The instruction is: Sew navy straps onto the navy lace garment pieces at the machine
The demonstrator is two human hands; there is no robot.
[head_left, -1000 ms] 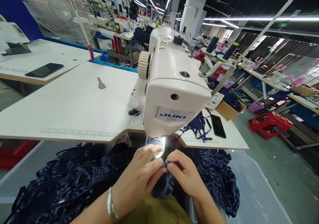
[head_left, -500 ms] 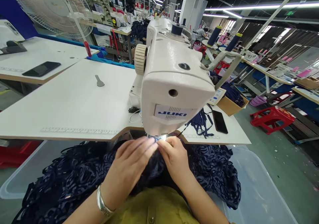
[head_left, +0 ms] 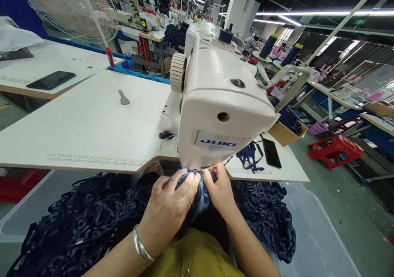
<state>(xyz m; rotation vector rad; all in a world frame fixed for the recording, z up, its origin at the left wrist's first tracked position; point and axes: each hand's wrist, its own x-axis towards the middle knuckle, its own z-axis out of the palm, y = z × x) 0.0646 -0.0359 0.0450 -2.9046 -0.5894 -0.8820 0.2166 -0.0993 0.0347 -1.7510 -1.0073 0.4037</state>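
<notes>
A white JUKI sewing machine (head_left: 226, 108) stands before me, its head hiding the needle area. Navy lace fabric (head_left: 202, 199) hangs from under it toward my lap. My left hand (head_left: 172, 205) grips the gathered upper edge, fingers bent over the cloth and close together. On the other side of the lit spot, my right hand (head_left: 220, 188) pinches the same edge between thumb and fingers. The two hands are close to each other, just below the machine head. More patterned navy fabric (head_left: 89, 215) lies heaped on both sides of my lap.
A white sewing table (head_left: 92, 121) carries a small metal plate (head_left: 124, 98), navy straps (head_left: 250, 157) and a phone (head_left: 271, 153). A clear plastic tub (head_left: 317, 227) sits below. Beyond are a cardboard box (head_left: 287, 131), a red stool (head_left: 335, 150) and a fan (head_left: 74, 6).
My left hand has drawn back slightly toward me, its fingers bending more, and more lace shows between the hands. My right hand stays at the edge. The camera view has shifted a little.
</notes>
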